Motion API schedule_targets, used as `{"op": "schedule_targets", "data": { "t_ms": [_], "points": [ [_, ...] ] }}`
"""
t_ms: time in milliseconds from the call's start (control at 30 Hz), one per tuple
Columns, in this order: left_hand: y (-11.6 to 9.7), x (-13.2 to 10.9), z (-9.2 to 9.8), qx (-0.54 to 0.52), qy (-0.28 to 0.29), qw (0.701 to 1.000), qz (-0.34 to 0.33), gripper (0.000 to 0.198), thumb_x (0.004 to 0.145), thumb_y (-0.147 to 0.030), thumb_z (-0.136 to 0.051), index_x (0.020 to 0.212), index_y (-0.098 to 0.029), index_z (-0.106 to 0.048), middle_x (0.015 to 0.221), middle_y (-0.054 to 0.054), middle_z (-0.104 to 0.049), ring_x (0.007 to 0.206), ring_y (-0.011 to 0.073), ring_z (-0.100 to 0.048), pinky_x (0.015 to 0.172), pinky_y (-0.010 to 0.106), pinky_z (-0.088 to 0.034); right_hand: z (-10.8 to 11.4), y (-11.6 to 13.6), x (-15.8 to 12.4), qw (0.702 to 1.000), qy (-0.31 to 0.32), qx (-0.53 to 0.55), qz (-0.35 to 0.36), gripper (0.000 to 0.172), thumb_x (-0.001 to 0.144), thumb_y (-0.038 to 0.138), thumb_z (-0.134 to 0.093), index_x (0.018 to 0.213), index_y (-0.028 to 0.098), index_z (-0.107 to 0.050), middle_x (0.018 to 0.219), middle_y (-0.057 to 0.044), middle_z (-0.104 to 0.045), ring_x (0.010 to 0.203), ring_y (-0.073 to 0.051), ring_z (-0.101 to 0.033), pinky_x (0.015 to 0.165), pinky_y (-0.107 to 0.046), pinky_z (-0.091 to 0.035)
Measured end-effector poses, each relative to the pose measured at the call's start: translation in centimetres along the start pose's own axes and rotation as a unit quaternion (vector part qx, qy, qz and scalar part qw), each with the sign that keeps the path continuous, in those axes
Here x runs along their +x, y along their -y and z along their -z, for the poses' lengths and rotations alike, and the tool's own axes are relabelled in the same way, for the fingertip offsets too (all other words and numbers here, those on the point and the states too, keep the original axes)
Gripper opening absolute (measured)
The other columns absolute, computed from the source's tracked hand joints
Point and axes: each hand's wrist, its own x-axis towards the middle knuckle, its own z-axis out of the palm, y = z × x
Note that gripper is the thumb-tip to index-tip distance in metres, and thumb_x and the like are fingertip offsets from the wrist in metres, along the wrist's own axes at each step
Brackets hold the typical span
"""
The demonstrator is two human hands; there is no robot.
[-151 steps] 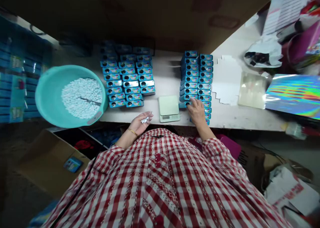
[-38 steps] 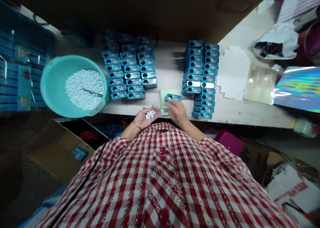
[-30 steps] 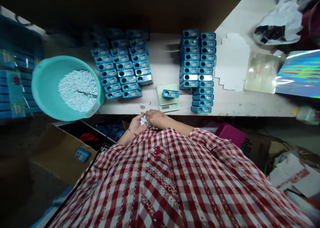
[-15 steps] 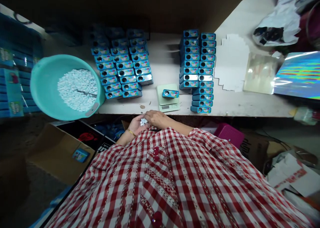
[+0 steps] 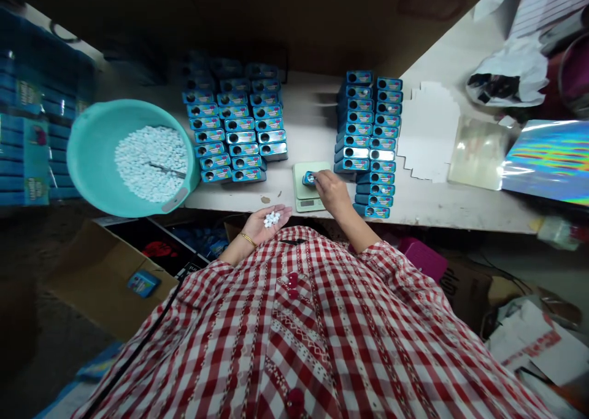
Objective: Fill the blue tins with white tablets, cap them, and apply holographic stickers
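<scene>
In the head view, my left hand (image 5: 257, 227) is palm up with its fingers stretched out, and a small heap of white candies (image 5: 272, 219) rests in it. My right hand (image 5: 334, 191) reaches over a small kitchen scale (image 5: 304, 192). Its fingertips are pinched together at a blue tin (image 5: 308, 178) lying on the scale, by the tin's round opening, where some white shows. The fingers cover the tin's right part, and what they pinch is hidden.
A turquoise basin (image 5: 92, 155) at the left holds many white candies and a dark-handled scoop. Rows of blue tins (image 5: 243, 149) stand left of the scale, and more tins (image 5: 375, 189) on the right. White card (image 5: 427, 130) lies farther right. Below the table is an open carton (image 5: 101, 265).
My right hand has left my left palm and moved forward and right to the tin on the scale. The left hand has opened flatter, its candies now in plain view.
</scene>
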Motion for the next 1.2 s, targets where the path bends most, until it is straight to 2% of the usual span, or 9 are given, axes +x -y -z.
{"op": "schedule_targets", "data": {
  "t_ms": [100,233,333,500,667,933,1033,1133,1200],
  "points": [
    [0.1,-0.3,-0.1,-0.002,-0.003,1.000,0.001,0.028,0.086,-0.011,-0.038,0.095,-0.007,-0.065,0.082,0.013,-0.071,0.083,0.0189,-0.069,0.077,0.028,-0.055,-0.9,2.9,-1.5,0.994,0.066,0.015,0.081,0.028,0.092,0.017,-0.039,0.111,0.013,-0.060,0.112,-0.013,-0.061,0.103,-0.020,-0.055,0.087,-0.031,-0.045],
    [0.2,-0.7,0.1,-0.014,-0.024,1.000,-0.004,0.028,0.087,-0.011,-0.037,0.096,-0.008,-0.063,0.067,0.007,-0.068,0.072,0.0176,-0.068,0.079,0.032,-0.056,-2.8,7.2,-2.1,0.954,0.208,0.010,0.214,0.023,0.090,0.015,-0.046,0.108,0.013,-0.059,0.109,-0.012,-0.062,0.097,-0.019,-0.056,0.082,-0.033,-0.048],
    [0.2,-1.1,0.5,-0.011,-0.035,0.999,0.009,0.029,0.088,-0.014,-0.036,0.098,-0.008,-0.062,0.072,0.009,-0.069,0.074,0.0190,-0.068,0.076,0.033,-0.057,-3.6,8.6,-1.6,0.938,0.250,-0.012,0.240,0.021,0.090,0.012,-0.044,0.106,0.011,-0.058,0.107,-0.012,-0.061,0.097,-0.019,-0.056,0.080,-0.032,-0.048],
    [0.2,-1.6,0.9,0.001,-0.050,0.999,0.016,0.028,0.085,-0.013,-0.039,0.100,-0.007,-0.062,0.077,0.011,-0.070,0.075,0.0202,-0.068,0.073,0.034,-0.058,-3.5,8.7,-1.3,0.927,0.270,0.000,0.259,0.018,0.091,0.016,-0.045,0.105,0.013,-0.056,0.108,-0.011,-0.060,0.098,-0.019,-0.057,0.077,-0.031,-0.048],
    [0.2,-1.6,0.6,0.012,-0.038,0.999,0.007,0.031,0.082,-0.010,-0.040,0.104,-0.006,-0.062,0.077,0.011,-0.070,0.075,0.0204,-0.068,0.074,0.033,-0.057,-3.6,8.3,-1.6,0.939,0.253,0.008,0.234,0.020,0.091,0.017,-0.043,0.105,0.014,-0.057,0.103,-0.010,-0.061,0.094,-0.018,-0.057,0.071,-0.028,-0.047],
    [0.2,-0.5,0.0,0.026,-0.014,1.000,0.012,0.031,0.084,-0.009,-0.039,0.106,-0.006,-0.061,0.076,0.011,-0.070,0.071,0.0189,-0.068,0.073,0.032,-0.058,-3.4,7.6,-1.8,0.955,0.233,0.039,0.178,0.021,0.091,0.017,-0.045,0.103,0.015,-0.062,0.100,-0.009,-0.062,0.092,-0.018,-0.056,0.072,-0.028,-0.044],
    [0.2,0.0,-0.2,0.022,-0.013,1.000,0.006,0.028,0.086,-0.010,-0.039,0.100,-0.008,-0.063,0.070,0.009,-0.069,0.065,0.0162,-0.068,0.063,0.025,-0.057,-2.0,5.6,-1.7,0.973,0.154,0.035,0.171,0.022,0.090,0.024,-0.049,0.106,0.016,-0.062,0.108,-0.012,-0.060,0.097,-0.020,-0.053,0.081,-0.033,-0.042],
    [0.0,0.1,-0.1,0.027,-0.025,0.999,0.013,0.024,0.087,-0.012,-0.041,0.090,-0.008,-0.064,0.071,0.011,-0.069,0.063,0.0154,-0.068,0.053,0.020,-0.054,-0.3,2.0,-1.2,0.997,0.020,-0.032,0.065,0.033,0.087,0.027,-0.054,0.118,0.016,-0.055,0.120,-0.015,-0.054,0.108,-0.027,-0.045,0.089,-0.042,-0.039],
    [-0.2,0.0,0.0,0.023,-0.033,0.999,0.009,0.023,0.087,-0.013,-0.042,0.085,-0.009,-0.065,0.072,0.011,-0.069,0.062,0.0148,-0.067,0.051,0.019,-0.053,0.5,-0.3,-0.6,0.997,0.005,-0.083,0.000,0.037,0.084,0.023,-0.055,0.121,0.014,-0.053,0.117,-0.016,-0.055,0.107,-0.029,-0.044,0.086,-0.043,-0.040]
  ]
}}
